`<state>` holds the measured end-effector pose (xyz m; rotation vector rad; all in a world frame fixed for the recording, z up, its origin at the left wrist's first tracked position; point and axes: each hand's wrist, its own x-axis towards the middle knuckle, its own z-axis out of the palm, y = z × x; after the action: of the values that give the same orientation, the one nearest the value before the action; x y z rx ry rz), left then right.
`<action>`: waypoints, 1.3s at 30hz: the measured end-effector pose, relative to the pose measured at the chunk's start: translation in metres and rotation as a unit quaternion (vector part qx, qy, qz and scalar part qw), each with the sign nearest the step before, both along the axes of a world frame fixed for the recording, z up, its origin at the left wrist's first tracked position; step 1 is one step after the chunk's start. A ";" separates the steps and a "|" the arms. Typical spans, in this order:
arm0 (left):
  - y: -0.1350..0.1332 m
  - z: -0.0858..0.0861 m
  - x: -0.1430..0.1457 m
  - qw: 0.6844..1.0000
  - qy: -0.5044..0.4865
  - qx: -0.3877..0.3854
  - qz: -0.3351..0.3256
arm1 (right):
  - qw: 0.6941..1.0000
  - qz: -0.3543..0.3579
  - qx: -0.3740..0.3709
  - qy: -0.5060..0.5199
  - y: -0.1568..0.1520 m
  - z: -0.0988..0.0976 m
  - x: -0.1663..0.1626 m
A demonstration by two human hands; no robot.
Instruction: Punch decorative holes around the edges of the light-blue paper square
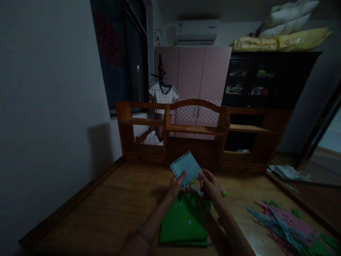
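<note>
My left hand pinches the lower edge of a light blue square sheet with small holes punched round its rim, held tilted above the desk. My right hand is closed on the sheet's right side, over a small patterned piece that I cannot make out clearly. Below both hands lies a green sheet flat on the wooden desk. A small green object sits just right of my right hand.
A heap of pink, blue and green punched strips lies on the desk at the right. A wooden shelf unit stands at the desk's back edge. A white wall runs along the left; papers lie far right.
</note>
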<state>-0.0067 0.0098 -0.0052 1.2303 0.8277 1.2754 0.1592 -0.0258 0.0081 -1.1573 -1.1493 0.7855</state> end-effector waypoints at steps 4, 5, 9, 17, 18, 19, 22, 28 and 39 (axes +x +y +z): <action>-0.004 0.001 -0.003 1.000 0.012 0.003 -0.020 | 0.996 0.064 -0.016 0.055 0.002 -0.006 -0.001; -0.005 0.001 -0.003 0.999 0.018 0.004 -0.027 | 0.996 0.073 -0.014 0.050 0.001 -0.007 -0.001; -0.002 -0.002 -0.005 0.999 0.030 -0.009 -0.011 | 0.997 0.081 -0.004 0.019 -0.003 -0.009 -0.006; 0.014 -0.012 -0.003 0.995 0.015 0.084 -0.048 | 0.993 0.053 -0.001 0.106 -0.005 -0.004 -0.006; 0.015 -0.013 -0.003 0.995 0.018 0.090 -0.046 | 0.991 0.055 0.003 0.124 -0.005 -0.003 -0.006; 0.016 -0.014 -0.004 0.994 0.022 0.095 -0.039 | 0.988 0.058 0.006 0.140 -0.004 -0.003 -0.006; 0.017 -0.014 -0.005 0.994 0.031 0.106 -0.007 | 0.984 0.066 0.006 0.166 -0.003 -0.004 -0.005; 0.011 -0.008 -0.007 0.993 0.037 0.113 0.003 | 0.986 0.067 0.011 0.149 -0.003 -0.007 -0.005; 0.009 -0.006 -0.008 0.993 0.039 0.109 0.011 | 0.992 0.014 0.040 0.117 0.001 -0.013 -0.001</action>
<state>-0.0144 0.0187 -0.0111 1.4554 0.7740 1.3715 0.1585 -0.0248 -0.0047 -0.9566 -0.9944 0.8654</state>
